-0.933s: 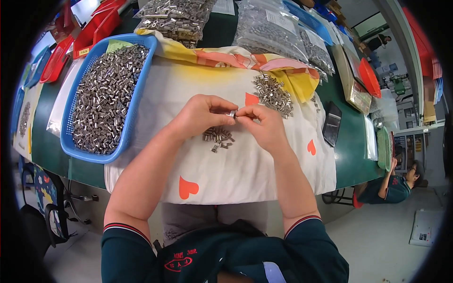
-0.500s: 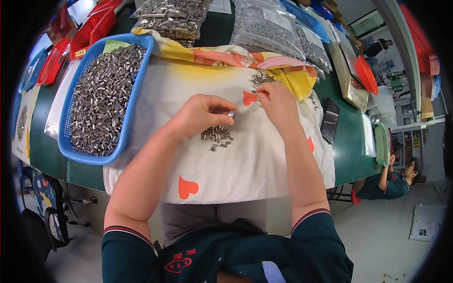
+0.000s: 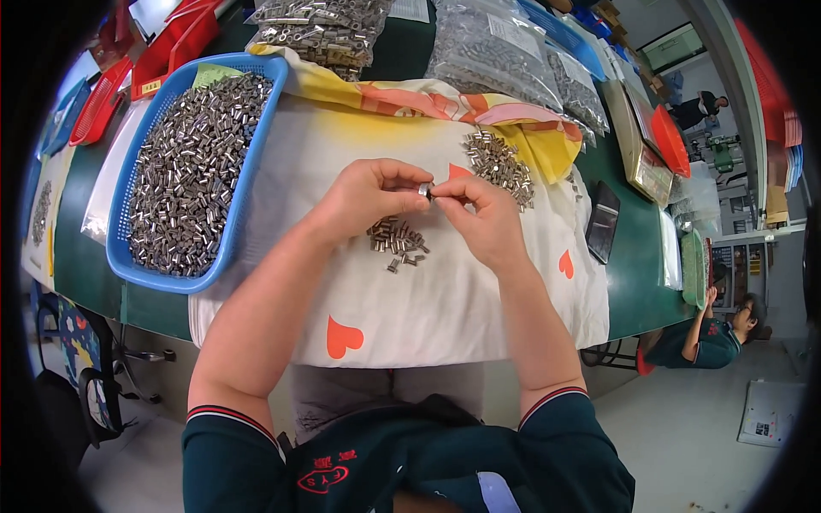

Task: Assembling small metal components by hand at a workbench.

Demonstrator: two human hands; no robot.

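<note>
Between the thumb and fingers of my left hand (image 3: 366,195) is a small shiny metal ring-like part (image 3: 424,190). My right hand (image 3: 484,215) meets it there, its thumb and forefinger pinched at the part's right side; whether they hold a separate piece is hidden. Just below my left hand lies a small pile of short metal sleeves (image 3: 397,243) on the white cloth (image 3: 428,316) with hearts. A larger pile of similar sleeves (image 3: 499,167) rests beyond my right hand, beside the cloth's yellow fold.
On the left stands a blue basket (image 3: 120,231) full of small metal sleeves. Clear bags of metal parts (image 3: 321,34) and further bags (image 3: 492,51) line the back. A black phone (image 3: 603,222) lies right of the cloth. Another person (image 3: 715,338) sits at the far right.
My right hand has moved left and nearer from the far pile to the part in my left hand, uncovering that pile. My left hand stays about where it was, still pinching the part.
</note>
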